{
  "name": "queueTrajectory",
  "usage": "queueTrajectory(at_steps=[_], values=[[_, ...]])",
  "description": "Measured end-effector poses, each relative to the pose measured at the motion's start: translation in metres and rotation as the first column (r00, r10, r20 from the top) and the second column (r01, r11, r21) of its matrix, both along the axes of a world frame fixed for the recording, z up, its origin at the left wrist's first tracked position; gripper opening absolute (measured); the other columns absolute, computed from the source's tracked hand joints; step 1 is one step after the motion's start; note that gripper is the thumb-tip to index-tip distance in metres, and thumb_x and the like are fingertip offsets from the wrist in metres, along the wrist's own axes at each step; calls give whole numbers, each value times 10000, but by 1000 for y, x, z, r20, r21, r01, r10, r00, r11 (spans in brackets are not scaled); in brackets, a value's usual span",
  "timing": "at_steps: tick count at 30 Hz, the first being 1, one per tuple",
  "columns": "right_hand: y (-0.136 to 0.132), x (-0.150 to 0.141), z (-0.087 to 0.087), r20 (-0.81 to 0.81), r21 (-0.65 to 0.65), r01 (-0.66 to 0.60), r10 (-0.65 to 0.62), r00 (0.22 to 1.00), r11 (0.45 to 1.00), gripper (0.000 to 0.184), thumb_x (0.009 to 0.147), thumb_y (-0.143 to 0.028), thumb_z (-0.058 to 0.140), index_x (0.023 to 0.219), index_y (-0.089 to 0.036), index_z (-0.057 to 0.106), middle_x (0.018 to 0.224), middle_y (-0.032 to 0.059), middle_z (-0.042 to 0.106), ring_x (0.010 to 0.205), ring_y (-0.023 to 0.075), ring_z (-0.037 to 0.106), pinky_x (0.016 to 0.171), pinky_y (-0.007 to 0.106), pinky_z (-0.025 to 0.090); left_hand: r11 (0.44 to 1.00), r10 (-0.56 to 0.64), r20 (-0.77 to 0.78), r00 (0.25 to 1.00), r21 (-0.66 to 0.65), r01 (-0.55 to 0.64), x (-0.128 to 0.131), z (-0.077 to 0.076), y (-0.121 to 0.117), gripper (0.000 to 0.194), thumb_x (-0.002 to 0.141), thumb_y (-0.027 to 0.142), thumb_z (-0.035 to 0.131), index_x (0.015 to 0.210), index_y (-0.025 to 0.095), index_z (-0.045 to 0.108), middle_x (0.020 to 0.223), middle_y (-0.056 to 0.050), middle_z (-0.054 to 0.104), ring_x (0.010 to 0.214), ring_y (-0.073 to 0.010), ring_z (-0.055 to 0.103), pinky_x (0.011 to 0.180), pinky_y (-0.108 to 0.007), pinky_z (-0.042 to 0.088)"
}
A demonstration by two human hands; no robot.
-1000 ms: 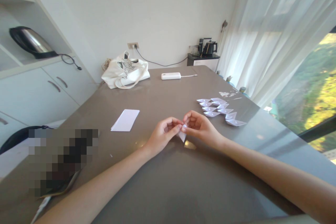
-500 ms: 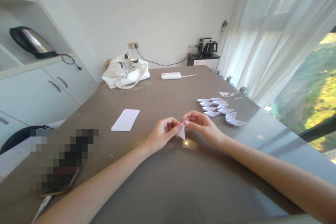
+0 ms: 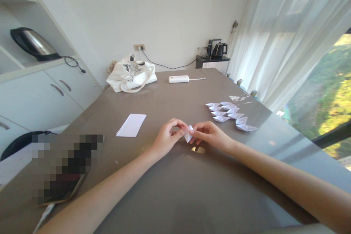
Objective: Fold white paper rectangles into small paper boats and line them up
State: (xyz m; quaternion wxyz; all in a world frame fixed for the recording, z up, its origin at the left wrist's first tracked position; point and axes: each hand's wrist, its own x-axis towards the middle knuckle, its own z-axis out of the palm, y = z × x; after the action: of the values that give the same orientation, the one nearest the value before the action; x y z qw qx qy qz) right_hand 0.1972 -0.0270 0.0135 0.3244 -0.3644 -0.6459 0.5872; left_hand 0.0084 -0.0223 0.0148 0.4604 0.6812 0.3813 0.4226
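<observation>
A small piece of folded white paper [image 3: 188,136], diamond-shaped from here, is held just above the table between both hands. My left hand [image 3: 169,136] pinches its left corner between thumb and fingers. On the opposite side, my right hand [image 3: 210,134] grips the right corner, with its thumb on the near face. Several folded paper boats [image 3: 221,119] stand in two rough rows beyond my right hand. To the left of my left hand lies a small stack of white paper sheets [image 3: 131,125].
On the brown table [image 3: 175,190], a white bag [image 3: 130,75] and a white power bank [image 3: 178,79] with a cable lie toward the back. Paper scraps [image 3: 238,98] lie near the right edge. A blurred-out dark object [image 3: 68,172] is at the left, with a white cable.
The folded paper has turned from a downward-pointing triangle to a diamond shape. My right hand has come lower and now grips its right side.
</observation>
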Motion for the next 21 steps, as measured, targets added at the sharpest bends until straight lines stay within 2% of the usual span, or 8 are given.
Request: queueTrajectory(at_steps=[3,6,14,18,21], values=[[0,1,2,-5,45,42,-42,999,998,375,778,-494,625,777,-121,654,716,55,681,679,125,641,604,204,485,989,-57,44,997,-133,62,-1,-2,3,325,789,452,614,891,143,626,866,-49,663,833,-161,614,742,-248,468],[1,1,4,12,76,48,-49,999,996,386,779,-502,616,757,-121,667,722,60,687,686,141,638,615,226,495,959,-124,80,989,-248,140,-1,-2,4,344,769,466,632,834,128,634,802,-47,677,767,-152,624,735,-256,474],[2,4,-5,133,294,144,-190,973,945,385,754,-513,636,689,-134,663,640,32,650,594,140,593,551,238,460,978,-67,54,996,-192,76,0,-2,2,288,710,353,724,874,127,653,921,-79,716,856,-178,667,832,-291,497],[0,2,-6,-4,268,199,-206,979,943,345,695,-460,718,830,-161,611,752,39,679,678,154,637,623,254,507,984,-61,71,996,-163,72,0,-3,0,297,707,322,732,914,130,640,923,-83,723,851,-183,682,840,-309,517],[0,1,-4,-29,246,223,-223,974,943,373,665,-442,748,852,-163,586,733,32,671,662,147,639,619,254,516,987,-47,80,996,-150,59,1,-3,-2,313,711,312,730,948,133,628,941,-88,725,870,-190,685,844,-313,524]])
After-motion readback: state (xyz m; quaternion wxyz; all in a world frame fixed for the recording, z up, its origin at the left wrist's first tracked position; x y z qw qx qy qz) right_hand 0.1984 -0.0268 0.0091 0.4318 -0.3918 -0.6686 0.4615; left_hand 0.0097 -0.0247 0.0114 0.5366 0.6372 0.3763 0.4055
